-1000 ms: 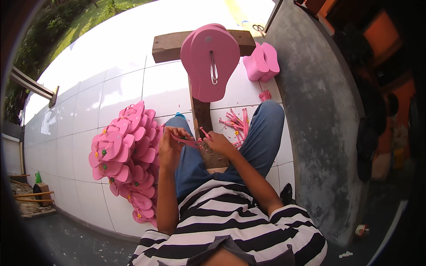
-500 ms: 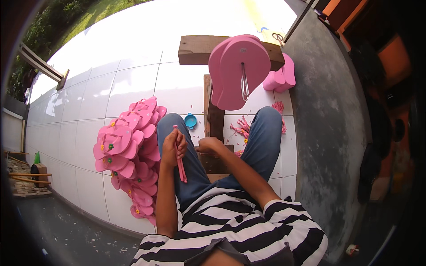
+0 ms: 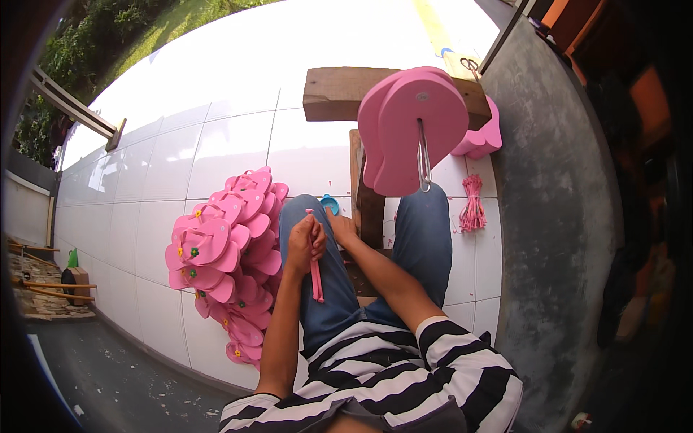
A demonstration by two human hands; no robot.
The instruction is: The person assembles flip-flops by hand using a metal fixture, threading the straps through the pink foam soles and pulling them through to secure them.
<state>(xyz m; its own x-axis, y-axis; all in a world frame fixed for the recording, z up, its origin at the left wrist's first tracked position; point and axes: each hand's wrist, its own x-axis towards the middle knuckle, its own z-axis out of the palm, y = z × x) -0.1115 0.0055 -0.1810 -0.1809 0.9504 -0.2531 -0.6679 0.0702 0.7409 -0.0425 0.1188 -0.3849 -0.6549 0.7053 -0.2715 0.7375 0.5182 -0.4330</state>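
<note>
My left hand (image 3: 306,242) is closed around a pink flip-flop strap (image 3: 316,280), whose ends hang down over my left thigh. The strap's tip pokes out above the fist. Just to the right, my right hand (image 3: 342,226) reaches over the inside of my left knee, a finger stretched out at the near rim of a small blue dish (image 3: 330,203). Its other fingers are partly hidden, and I see nothing held there. Ahead, pink flip-flop soles (image 3: 413,148) lean on the wooden stand, a looped metal tool (image 3: 423,162) sticking out of the front sole.
A tall heap of pink flip-flops (image 3: 209,242) with flower trims stands left of my knee. The wooden stand (image 3: 336,94) rises between my legs. Right of it lie a bundle of pink straps (image 3: 473,206) and more soles (image 3: 482,137). Scissors (image 3: 470,66) rest at the back.
My right hand has moved forward and left, from between my knees to the blue dish. My left hand keeps the strap. My right leg has swung inward, and the view has shifted slightly.
</note>
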